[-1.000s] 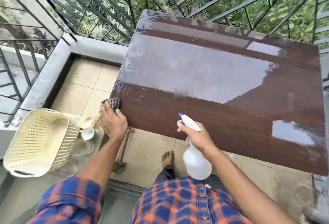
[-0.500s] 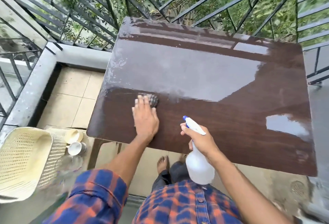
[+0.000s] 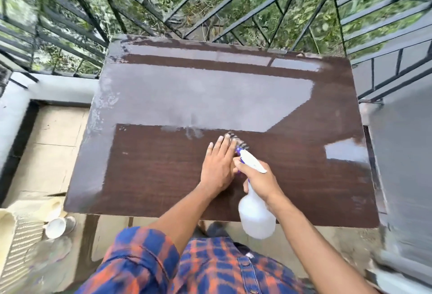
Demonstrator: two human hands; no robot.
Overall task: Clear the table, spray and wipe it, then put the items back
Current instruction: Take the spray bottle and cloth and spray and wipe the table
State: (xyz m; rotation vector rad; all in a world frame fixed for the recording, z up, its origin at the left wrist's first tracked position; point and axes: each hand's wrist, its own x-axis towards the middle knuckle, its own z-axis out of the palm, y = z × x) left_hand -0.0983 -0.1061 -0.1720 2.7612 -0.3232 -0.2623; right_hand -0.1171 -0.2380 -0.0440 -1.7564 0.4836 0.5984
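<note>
On a tiled balcony, against a black metal railing [image 3: 233,6] with greenery beyond it, stands the dark brown table [image 3: 159,177]. Nothing but the cloth lies on its top, and a pale sheen covers the far half and the left edge.

On the floor at the near left, partly cut off by the frame, sits a cream woven basket [image 3: 23,249]. Its inside is out of view, so what it holds cannot be told.

Over the table's near edge, right of centre, hangs a translucent white spray bottle [image 3: 257,216], nozzle pointing far and left. Whether it holds liquid cannot be told. The right hand [image 3: 260,182] grips its neck, fingers curled round it, forefinger at the trigger.

Just left of it, the left hand [image 3: 217,167] lies flat with fingers straight and close together, pressing a dark checked cloth [image 3: 237,140] onto the tabletop. Only the cloth's far edge shows past the fingertips.

Beside the basket on the floor stands a white cup [image 3: 57,226], seemingly empty. A cream cup [image 3: 54,207] sits just beyond it, too blurred to judge.
</note>
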